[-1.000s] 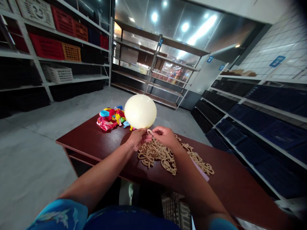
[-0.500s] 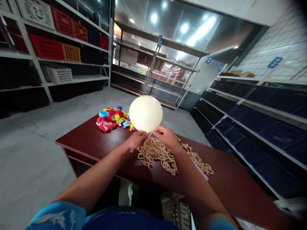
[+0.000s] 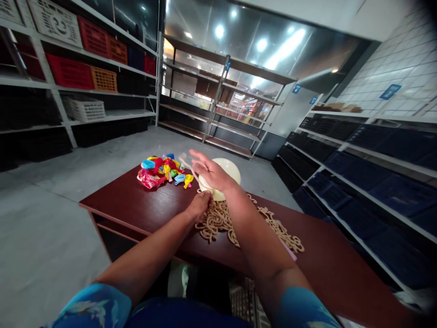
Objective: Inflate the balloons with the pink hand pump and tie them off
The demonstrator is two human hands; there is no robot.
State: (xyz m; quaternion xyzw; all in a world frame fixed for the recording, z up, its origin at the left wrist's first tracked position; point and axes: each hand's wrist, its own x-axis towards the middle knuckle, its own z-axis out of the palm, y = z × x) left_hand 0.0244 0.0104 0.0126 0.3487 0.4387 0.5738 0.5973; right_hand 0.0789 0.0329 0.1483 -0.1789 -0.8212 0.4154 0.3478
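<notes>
My left hand (image 3: 200,206) is closed in a pinch at the neck of an inflated pale cream balloon (image 3: 229,169), just above the table. My right hand (image 3: 212,174) is raised in front of the balloon and hides part of it. Its fingers look stretched out and apart, slightly blurred. A pale cord-like strand (image 3: 191,169), smeared by motion, runs beside those fingers down toward the balloon's neck; whether the fingers touch it is unclear. Beneath both hands lies a heap of tan curled cord-like pieces (image 3: 216,221) on the dark red table (image 3: 143,205).
Colourful uninflated balloons (image 3: 165,171) are piled at the table's far left. More tan pieces (image 3: 282,228) and a pink strip (image 3: 290,252) lie right of my forearm. Metal shelving (image 3: 218,109) stands behind, crates (image 3: 70,72) fill shelves left, and dark bins (image 3: 362,173) line the right.
The balloon has tipped down and to the right. My right hand has left the neck, moving up and left across the balloon. A strand now swings left of it. My left hand still pinches the neck.
</notes>
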